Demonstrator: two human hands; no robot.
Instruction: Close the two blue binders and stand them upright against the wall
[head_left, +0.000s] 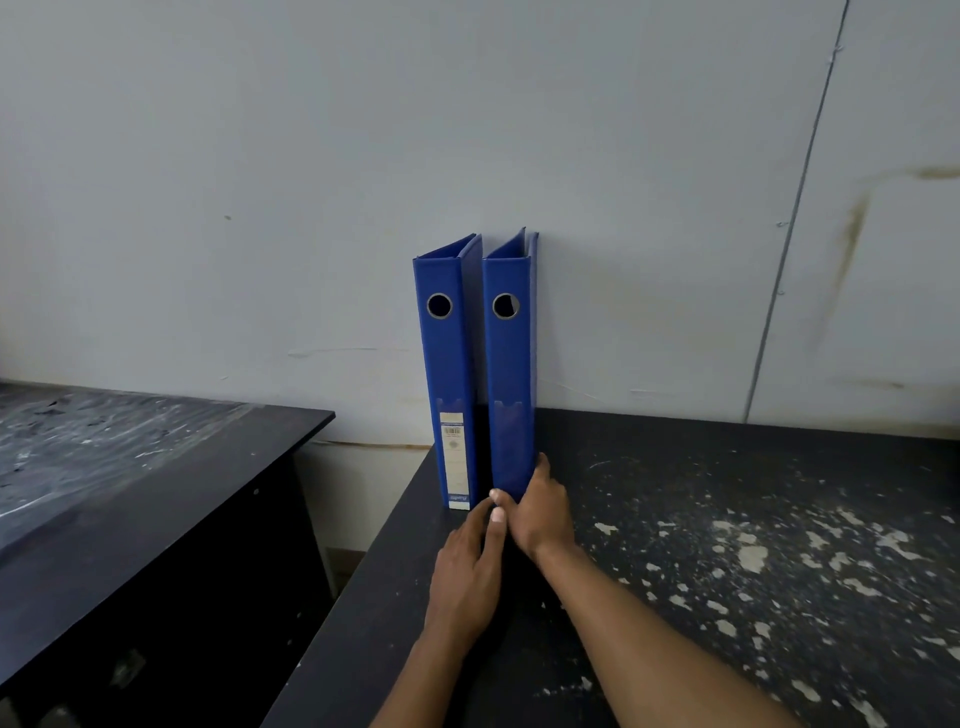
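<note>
Both bare arms reach forward, hands close together.

The right hand (540, 512) is curled in a grip, thumb on its left side, fingers wrapped out of sight on the right. The left hand (467, 577) lies just beside it, fingers extended, fingertips touching the right thumb.

Two binders stood upright side by side at the far left corner of the tabletop (727, 519), their backs against the wall (467, 130) and their spines facing the near edge. The left binder (447, 374) stood at the tabletop's left edge; the right binder (511, 374) stood just beside it. The right hand (540, 506) rested against the foot of the right binder, the left hand (467, 577) lay just before both binders. A second table (130, 493) stood apart to the left.
</note>
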